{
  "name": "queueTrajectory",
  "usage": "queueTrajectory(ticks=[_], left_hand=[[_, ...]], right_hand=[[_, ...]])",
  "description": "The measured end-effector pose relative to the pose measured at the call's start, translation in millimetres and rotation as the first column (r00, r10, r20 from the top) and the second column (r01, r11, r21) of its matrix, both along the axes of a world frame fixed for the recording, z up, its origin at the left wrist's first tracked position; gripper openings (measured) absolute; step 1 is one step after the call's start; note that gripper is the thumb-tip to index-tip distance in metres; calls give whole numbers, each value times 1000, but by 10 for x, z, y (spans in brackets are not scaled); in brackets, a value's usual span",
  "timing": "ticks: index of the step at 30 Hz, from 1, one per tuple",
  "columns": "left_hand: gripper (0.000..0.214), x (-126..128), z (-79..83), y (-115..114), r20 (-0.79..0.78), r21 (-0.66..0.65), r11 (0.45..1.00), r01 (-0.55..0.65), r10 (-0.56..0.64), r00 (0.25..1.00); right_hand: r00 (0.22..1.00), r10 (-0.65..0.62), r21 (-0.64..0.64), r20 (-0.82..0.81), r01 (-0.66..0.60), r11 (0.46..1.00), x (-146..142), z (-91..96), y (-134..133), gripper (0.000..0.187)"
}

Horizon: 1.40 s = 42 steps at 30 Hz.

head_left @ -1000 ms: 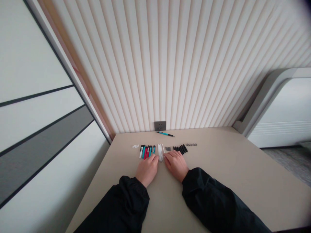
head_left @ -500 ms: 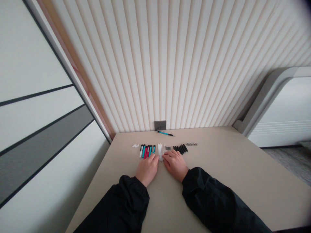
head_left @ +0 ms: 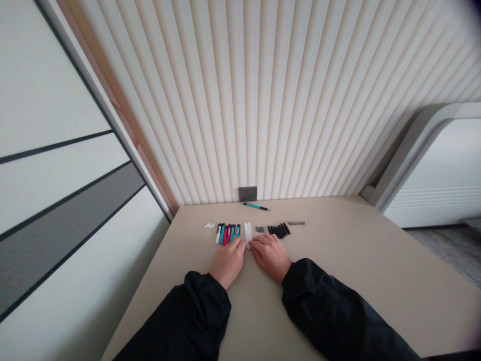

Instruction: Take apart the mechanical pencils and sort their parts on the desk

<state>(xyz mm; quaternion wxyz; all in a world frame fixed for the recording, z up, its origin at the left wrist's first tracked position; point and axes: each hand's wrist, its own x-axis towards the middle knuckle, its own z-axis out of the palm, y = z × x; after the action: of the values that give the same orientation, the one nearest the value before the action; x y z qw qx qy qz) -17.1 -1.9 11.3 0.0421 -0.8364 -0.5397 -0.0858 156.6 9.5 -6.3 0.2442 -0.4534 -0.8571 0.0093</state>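
Observation:
A row of thin white pen refills lies upright-to-view on the table between my hands. My left hand rests at their lower left end, fingers curled in against them. From the other side my right hand bends its fingers to the lower right end, so the refills are flanked by both. The lower tips are partly hidden by my fingertips. Left of the refills lie several pen barrels in white, teal and red with black tops. Small grey springs and black rubber grips lie to the right.
Small whitish pieces sit at the far left of the row, small dark metallic pieces at the far right. Behind, a teal and black pen lies near a wall socket. A pleated wall panel bounds the table.
The rightmost refill, which stood apart, is now drawn left against the others. My right fingertips have shifted slightly left; my left hand has barely moved.

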Motion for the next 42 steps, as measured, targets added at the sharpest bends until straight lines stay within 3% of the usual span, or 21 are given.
queueTrajectory(ticks=[9,15,21,28,32,36,39,42], left_hand=[[29,14,37,-8,-5,17,1000,16,-16,1000],[32,6,24,-16,162,105,991,82,-99,982],[30,-31,21,-25,413,270,945,187,-289,863],[25,-15,5,-77,604,324,929,177,-347,717],[23,-2,0,-81,714,293,947,131,-308,629],[22,-2,8,-55,840,169,985,44,-167,516],[27,-3,5,-24,909,33,998,48,-50,415],[30,-6,-24,9,922,-38,997,63,11,387]], right_hand=[[1000,-9,22,-9,9,1000,-5,12,-3,21],[1000,9,17,-26,-9,1000,-7,31,-21,22],[989,102,15,-109,-101,995,-9,86,-54,16],[965,201,25,-167,-200,980,-8,86,-81,18],[959,172,-15,-225,-180,983,46,103,-73,14],[937,98,-116,-336,-144,983,118,97,-37,14],[889,52,-170,-455,-144,975,146,62,2,14],[801,-55,-236,-596,-109,966,159,17,46,17]])
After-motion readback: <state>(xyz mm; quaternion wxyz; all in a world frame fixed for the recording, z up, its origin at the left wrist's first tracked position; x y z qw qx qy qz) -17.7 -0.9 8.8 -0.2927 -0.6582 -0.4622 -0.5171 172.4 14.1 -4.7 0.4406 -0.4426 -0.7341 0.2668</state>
